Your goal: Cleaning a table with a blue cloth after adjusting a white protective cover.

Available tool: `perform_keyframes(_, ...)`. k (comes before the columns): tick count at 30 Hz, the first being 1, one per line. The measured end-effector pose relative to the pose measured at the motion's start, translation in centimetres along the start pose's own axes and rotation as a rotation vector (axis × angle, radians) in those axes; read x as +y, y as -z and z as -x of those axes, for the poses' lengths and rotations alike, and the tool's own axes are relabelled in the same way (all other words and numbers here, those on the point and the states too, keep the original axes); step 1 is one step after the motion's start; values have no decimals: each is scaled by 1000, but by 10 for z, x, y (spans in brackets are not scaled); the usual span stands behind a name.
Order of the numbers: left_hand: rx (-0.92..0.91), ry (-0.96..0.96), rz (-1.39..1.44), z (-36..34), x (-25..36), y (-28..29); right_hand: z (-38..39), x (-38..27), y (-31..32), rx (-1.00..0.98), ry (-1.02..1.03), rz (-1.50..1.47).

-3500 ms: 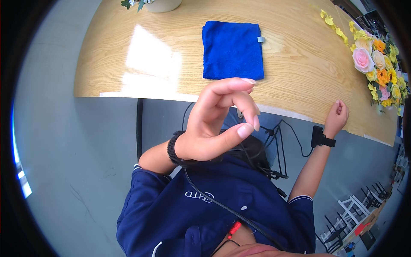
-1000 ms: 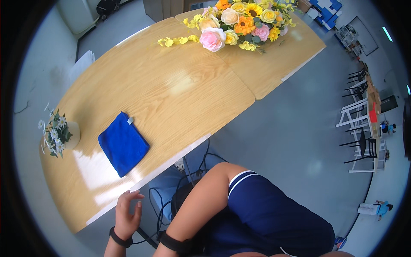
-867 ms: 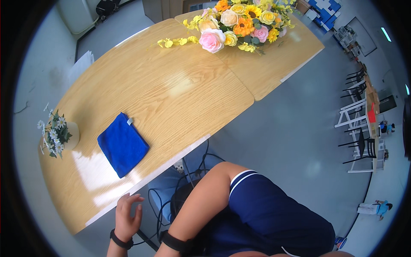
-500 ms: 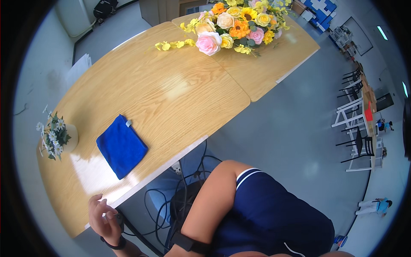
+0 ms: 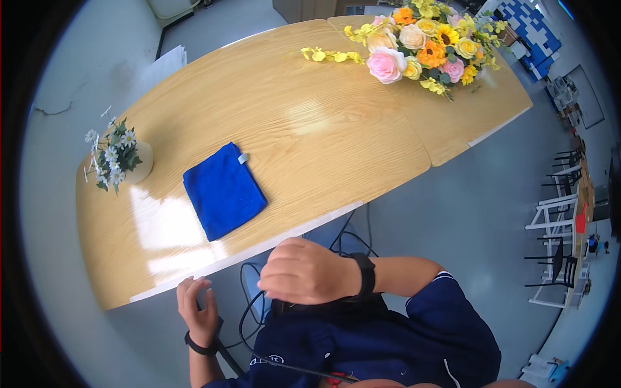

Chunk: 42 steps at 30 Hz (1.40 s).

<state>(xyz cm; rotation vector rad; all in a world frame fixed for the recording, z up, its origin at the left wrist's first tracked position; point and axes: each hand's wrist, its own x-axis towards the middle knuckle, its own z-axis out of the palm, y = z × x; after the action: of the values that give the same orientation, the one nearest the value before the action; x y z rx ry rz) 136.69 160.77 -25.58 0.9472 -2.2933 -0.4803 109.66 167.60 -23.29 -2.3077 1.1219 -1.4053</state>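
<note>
A folded blue cloth (image 5: 224, 192) with a small white tag lies flat on the wooden table (image 5: 278, 123), apart from both hands. My left hand (image 5: 198, 312), with a black band at its wrist, is raised by the table's near edge. Its fingers are loosely bent, the thumb stands apart, and nothing shows between them. In front of my body, just short of the same edge, my right hand (image 5: 304, 271) is closed with its back upward. The curled fingers hide whatever may be inside. A black band (image 5: 364, 275) circles that wrist too.
A white pot of daisies (image 5: 142, 161) stands at the table's left end. A large bouquet (image 5: 424, 48) covers part of the far right. Black cables (image 5: 246, 310) hang below the near edge. Chairs (image 5: 559, 262) and tables line the room's right side.
My right hand has come into view and risen in front of my body; before, only its forearm and wristband showed. The whole view has shifted, with the cloth and flowers now farther right.
</note>
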Motion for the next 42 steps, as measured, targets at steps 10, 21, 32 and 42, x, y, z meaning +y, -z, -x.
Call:
perform_keyframes(10,21,139,-304,3,-10,-57,21,22,-10,11,-190,227)
perform_keyframes(21,-112,135,-314,-23,-16,-66,46,31,-15,-160,-251,357)
perform_keyframes(32,-153,109,-360,-35,-20,-68,15,37,-38,-183,-268,481)
perform_keyframes(42,-36,69,-469,-29,-43,-77,-13,42,-91,-277,-276,377)
